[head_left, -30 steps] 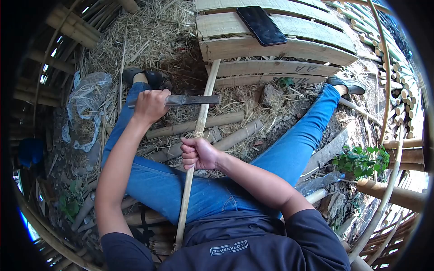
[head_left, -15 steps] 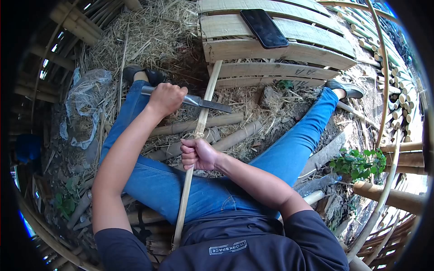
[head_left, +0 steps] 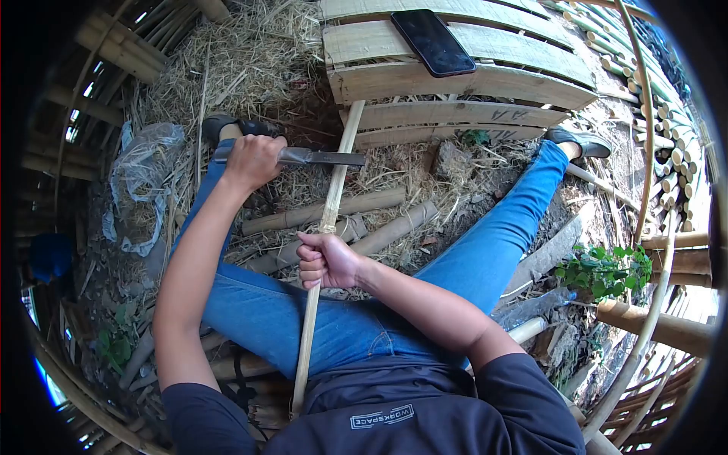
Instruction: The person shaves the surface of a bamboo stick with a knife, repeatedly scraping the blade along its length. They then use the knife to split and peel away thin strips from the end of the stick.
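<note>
Bamboo pole (head_left: 327,220) runs from the wooden pallet (head_left: 455,80) back between the knees. Right hand (head_left: 324,260) fists tight around it below the pallet; left hand (head_left: 254,161) clamps a knife (head_left: 322,158), blade seemingly touching the pole.

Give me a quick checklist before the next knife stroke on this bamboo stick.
1. Right hand closed around the bamboo stick: ok.
2. Left hand gripping the knife handle: ok.
3. Blade lying across the stick, beyond the right hand: ok.
4. Far end of the stick resting against the slatted bench: ok.
5. Phone off the stick's line: ok.
6. Blade sharpness: cannot tell.
</note>
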Demonstrator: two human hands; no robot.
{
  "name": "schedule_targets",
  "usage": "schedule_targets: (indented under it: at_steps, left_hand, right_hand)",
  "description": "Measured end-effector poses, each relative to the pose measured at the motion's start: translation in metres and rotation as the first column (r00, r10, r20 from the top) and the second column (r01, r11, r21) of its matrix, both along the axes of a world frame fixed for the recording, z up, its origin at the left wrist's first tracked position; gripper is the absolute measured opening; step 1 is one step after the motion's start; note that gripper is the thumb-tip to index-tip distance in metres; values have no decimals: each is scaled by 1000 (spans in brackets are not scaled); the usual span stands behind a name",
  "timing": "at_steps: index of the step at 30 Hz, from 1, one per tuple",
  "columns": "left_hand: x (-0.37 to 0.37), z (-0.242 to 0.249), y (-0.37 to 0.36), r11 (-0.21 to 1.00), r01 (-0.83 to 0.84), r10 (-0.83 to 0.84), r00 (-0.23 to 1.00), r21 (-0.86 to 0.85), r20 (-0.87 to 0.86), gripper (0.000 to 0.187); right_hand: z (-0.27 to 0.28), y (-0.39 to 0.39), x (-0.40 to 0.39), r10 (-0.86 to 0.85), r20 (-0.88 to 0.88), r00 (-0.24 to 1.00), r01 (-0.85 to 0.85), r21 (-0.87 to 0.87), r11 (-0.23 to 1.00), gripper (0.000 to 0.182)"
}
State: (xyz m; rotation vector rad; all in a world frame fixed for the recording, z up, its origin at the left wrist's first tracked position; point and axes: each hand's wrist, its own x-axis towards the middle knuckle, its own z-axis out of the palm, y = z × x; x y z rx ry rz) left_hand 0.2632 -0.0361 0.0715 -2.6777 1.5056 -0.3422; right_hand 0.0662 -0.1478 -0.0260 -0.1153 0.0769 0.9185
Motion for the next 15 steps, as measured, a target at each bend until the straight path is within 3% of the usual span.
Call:
schedule_targets:
  at_steps: [8, 15]
  left_hand:
    - [-38, -26, 52, 999, -3, -2, 989, -32, -149, 12]
    - [-22, -45, 46, 979, 119, -137, 985, -163, -104, 7]
  right_hand:
    - [-9, 6, -3, 21, 38, 999, -31, 291, 956, 54]
    - [-15, 6, -3, 26, 63, 998, -41, 246, 968, 52]
